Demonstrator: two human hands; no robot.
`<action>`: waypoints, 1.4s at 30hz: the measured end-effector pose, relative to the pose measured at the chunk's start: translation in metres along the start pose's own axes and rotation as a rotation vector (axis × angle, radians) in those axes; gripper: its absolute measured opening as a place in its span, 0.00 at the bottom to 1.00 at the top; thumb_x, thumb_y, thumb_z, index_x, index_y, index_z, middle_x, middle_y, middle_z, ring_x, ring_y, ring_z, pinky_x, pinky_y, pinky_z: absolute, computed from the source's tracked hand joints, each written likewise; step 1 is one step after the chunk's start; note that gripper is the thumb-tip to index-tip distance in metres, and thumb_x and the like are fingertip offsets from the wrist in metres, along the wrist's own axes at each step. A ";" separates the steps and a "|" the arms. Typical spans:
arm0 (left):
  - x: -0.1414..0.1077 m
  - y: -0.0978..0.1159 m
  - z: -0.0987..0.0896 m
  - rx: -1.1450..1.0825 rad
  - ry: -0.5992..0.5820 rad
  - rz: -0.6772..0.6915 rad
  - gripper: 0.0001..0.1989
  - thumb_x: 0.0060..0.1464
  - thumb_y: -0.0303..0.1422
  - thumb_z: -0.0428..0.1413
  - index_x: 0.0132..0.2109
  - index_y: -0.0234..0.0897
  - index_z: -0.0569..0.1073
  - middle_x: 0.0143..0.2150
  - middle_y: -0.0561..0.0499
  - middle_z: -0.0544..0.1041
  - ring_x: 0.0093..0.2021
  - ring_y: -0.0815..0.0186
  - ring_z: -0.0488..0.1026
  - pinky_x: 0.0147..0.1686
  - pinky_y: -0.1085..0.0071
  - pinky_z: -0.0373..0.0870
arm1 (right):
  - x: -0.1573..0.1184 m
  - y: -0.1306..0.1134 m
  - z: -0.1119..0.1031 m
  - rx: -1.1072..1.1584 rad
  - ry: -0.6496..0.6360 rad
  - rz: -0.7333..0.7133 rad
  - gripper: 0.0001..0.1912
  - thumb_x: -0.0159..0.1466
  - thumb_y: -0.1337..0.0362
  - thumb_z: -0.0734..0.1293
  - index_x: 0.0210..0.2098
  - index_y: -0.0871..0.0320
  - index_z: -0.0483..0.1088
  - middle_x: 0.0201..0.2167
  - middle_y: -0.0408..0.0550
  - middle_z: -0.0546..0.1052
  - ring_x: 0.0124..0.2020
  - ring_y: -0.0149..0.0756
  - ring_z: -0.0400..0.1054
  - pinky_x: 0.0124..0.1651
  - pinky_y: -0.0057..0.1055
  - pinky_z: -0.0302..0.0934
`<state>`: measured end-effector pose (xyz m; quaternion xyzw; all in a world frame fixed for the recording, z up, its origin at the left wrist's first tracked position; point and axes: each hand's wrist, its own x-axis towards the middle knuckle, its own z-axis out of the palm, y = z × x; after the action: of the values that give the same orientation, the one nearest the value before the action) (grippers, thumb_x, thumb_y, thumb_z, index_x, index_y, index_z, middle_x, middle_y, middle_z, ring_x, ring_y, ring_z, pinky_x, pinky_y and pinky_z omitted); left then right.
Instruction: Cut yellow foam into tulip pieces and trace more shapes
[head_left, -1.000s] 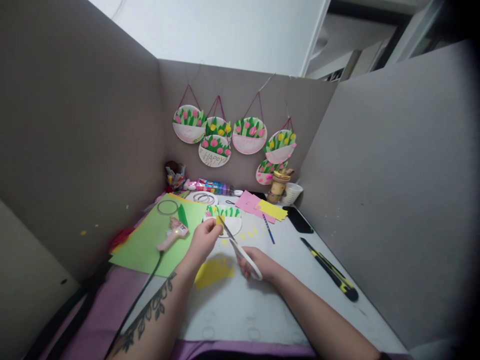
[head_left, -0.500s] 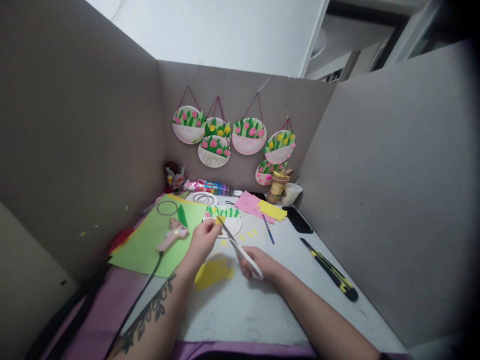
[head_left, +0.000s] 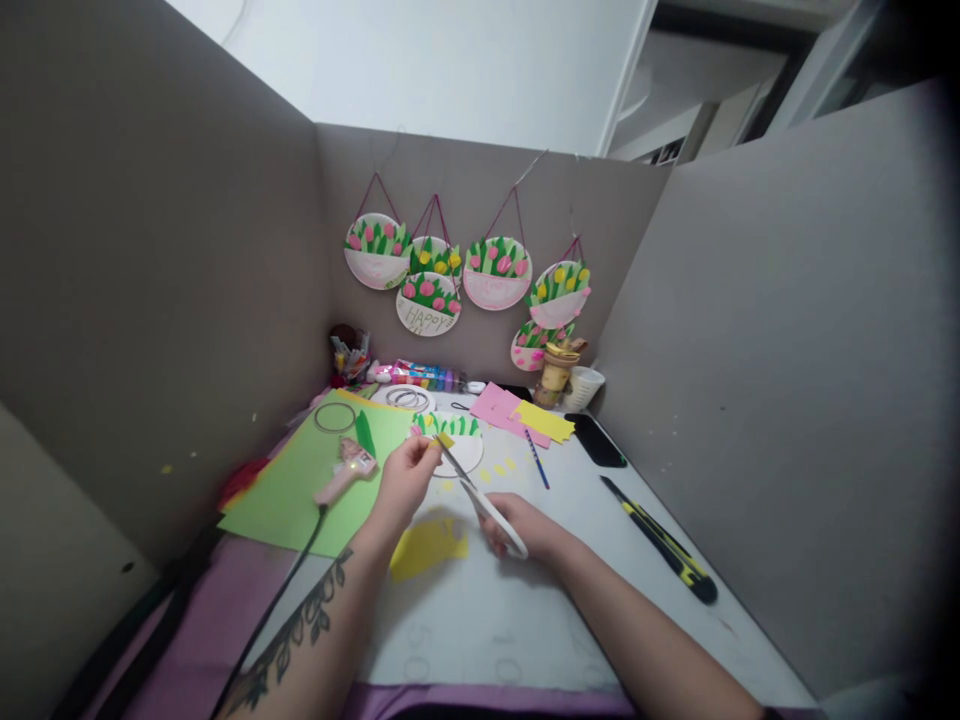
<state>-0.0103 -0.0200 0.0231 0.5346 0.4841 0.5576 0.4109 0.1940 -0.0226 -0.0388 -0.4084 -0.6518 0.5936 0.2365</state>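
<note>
Between finger and thumb, my left hand (head_left: 409,472) pinches a small piece of yellow paper (head_left: 446,440). My right hand (head_left: 517,525) is closed round the white handles of a pair of scissors (head_left: 495,515). The scissor blades point up and left and meet the small yellow piece at my left fingertips. Just behind lies a white paper plate craft (head_left: 466,455) with green paper leaves, partly covered by my left hand and the blades. A larger yellow paper sheet (head_left: 429,547) rests below my hands, and several tiny yellow scraps (head_left: 499,470) lie right of the plate.
On the left, a pink glue gun (head_left: 346,475) lies on green paper (head_left: 285,500). Right are a pencil (head_left: 537,460), a phone (head_left: 596,440), a utility knife (head_left: 660,540) and pink paper (head_left: 499,408). Flower plates (head_left: 498,290) hang on the back panel (head_left: 480,180).
The small yellow piece has turned slightly in my left fingers, and the scissor blades look a little more closed on it. Everything else stays in place.
</note>
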 end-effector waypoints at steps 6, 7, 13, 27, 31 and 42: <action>0.001 -0.002 0.000 0.017 -0.017 -0.028 0.13 0.49 0.41 0.54 0.25 0.36 0.65 0.19 0.59 0.58 0.20 0.74 0.52 0.21 0.76 0.50 | 0.003 0.002 0.000 0.024 0.024 0.020 0.06 0.43 0.70 0.61 0.24 0.59 0.62 0.17 0.38 0.66 0.17 0.26 0.61 0.20 0.23 0.56; 0.000 -0.002 -0.001 0.023 -0.022 -0.028 0.13 0.49 0.40 0.54 0.25 0.36 0.65 0.19 0.59 0.58 0.20 0.74 0.52 0.21 0.76 0.50 | 0.002 0.001 0.000 0.021 0.018 0.016 0.06 0.43 0.70 0.61 0.24 0.59 0.62 0.18 0.38 0.66 0.17 0.26 0.61 0.20 0.23 0.56; 0.000 0.001 -0.003 0.058 -0.050 -0.036 0.13 0.48 0.39 0.54 0.25 0.37 0.63 0.19 0.59 0.58 0.20 0.74 0.52 0.21 0.77 0.51 | -0.002 -0.006 0.001 0.016 0.011 0.029 0.06 0.45 0.69 0.61 0.25 0.59 0.62 0.18 0.39 0.66 0.18 0.26 0.61 0.21 0.22 0.56; 0.002 0.002 -0.004 -0.009 0.002 -0.033 0.10 0.46 0.38 0.55 0.26 0.35 0.67 0.20 0.58 0.61 0.20 0.74 0.53 0.20 0.77 0.50 | -0.001 -0.004 0.001 -0.003 0.013 0.031 0.06 0.45 0.69 0.61 0.25 0.59 0.62 0.18 0.38 0.65 0.18 0.26 0.60 0.20 0.22 0.55; 0.000 0.005 -0.002 -0.023 0.003 -0.069 0.10 0.45 0.39 0.55 0.27 0.35 0.68 0.18 0.59 0.60 0.19 0.74 0.53 0.20 0.76 0.49 | -0.002 -0.005 0.001 -0.007 0.024 0.021 0.06 0.44 0.69 0.61 0.25 0.59 0.61 0.18 0.38 0.66 0.18 0.26 0.61 0.21 0.22 0.56; 0.002 0.002 -0.005 0.070 -0.031 -0.046 0.11 0.46 0.39 0.55 0.25 0.35 0.68 0.17 0.60 0.58 0.18 0.75 0.52 0.19 0.76 0.49 | -0.001 -0.004 0.001 -0.028 0.004 0.031 0.05 0.45 0.69 0.61 0.25 0.59 0.61 0.17 0.38 0.67 0.18 0.26 0.61 0.21 0.22 0.56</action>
<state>-0.0155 -0.0187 0.0256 0.5462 0.5090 0.5224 0.4120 0.1926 -0.0240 -0.0345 -0.4229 -0.6533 0.5872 0.2226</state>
